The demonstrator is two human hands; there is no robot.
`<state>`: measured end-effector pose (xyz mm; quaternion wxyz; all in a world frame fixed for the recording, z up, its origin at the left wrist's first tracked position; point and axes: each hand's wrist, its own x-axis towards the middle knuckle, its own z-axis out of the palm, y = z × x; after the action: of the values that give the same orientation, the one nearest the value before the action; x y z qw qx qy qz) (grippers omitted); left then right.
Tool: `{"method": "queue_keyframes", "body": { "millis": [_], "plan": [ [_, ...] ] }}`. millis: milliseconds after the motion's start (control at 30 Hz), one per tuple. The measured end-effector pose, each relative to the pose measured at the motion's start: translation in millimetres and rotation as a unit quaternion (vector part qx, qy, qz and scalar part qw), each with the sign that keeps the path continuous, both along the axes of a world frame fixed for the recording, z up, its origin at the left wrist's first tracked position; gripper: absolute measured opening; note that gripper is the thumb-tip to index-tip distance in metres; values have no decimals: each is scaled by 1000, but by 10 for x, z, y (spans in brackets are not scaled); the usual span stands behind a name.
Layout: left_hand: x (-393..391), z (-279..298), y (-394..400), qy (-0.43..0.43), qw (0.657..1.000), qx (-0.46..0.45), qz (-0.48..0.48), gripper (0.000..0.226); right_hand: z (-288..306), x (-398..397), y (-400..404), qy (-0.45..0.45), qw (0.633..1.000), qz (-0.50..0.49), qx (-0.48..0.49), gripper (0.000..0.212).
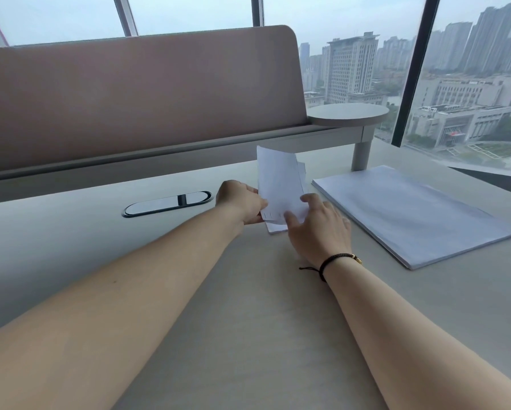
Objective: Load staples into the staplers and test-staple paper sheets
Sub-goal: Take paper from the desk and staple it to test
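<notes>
- Farthest to the left of the left hand, an oval cable port [167,203] with a glossy dark lid is set flush into the grey table [248,321], well apart from the fingers.
- Next, the left hand [240,204] reaches forward on a bare forearm; its fingers are curled and pinch the left edge of a small bundle of paper sheets [279,184].
- Between the two hands, the paper sheets stand tilted up off the table, their top edge leaning away from the person; two short staples [268,215] show near the lower left corner, just beside the left thumb.
- Under that bundle, more small sheets lie flat on the table, their corner sticking out below the hands.
- To the right of the bundle, the right hand [319,229] rests with its fingers bent against the front of the sheets, thumb and forefinger gripping the lower right part; a dark cord bracelet [332,261] circles its wrist.
- Right of the right hand, near but not touching it, a thick paper stack [411,214] lies flat on the table.
- Behind both hands rises a padded divider panel [129,99], with a round shelf [347,113] at its right end.
</notes>
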<state>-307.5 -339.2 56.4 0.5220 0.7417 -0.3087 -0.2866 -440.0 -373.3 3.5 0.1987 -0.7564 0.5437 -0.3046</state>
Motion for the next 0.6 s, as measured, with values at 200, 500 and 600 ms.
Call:
{"method": "queue_keyframes", "body": {
  "millis": [200, 500, 600],
  "plan": [
    [105, -139, -96, -85, 996, 39, 5, 18, -32, -7, -32, 39, 999, 9, -4, 45],
    [147, 50, 399, -39, 998, -21, -45, 11, -39, 2, -29, 31, 999, -7, -44, 54],
    [167, 129, 903, -18, 996, -38, -75, 18, 39, -5, 86, -16, 992, 32, -119, 52]
  ]
}}
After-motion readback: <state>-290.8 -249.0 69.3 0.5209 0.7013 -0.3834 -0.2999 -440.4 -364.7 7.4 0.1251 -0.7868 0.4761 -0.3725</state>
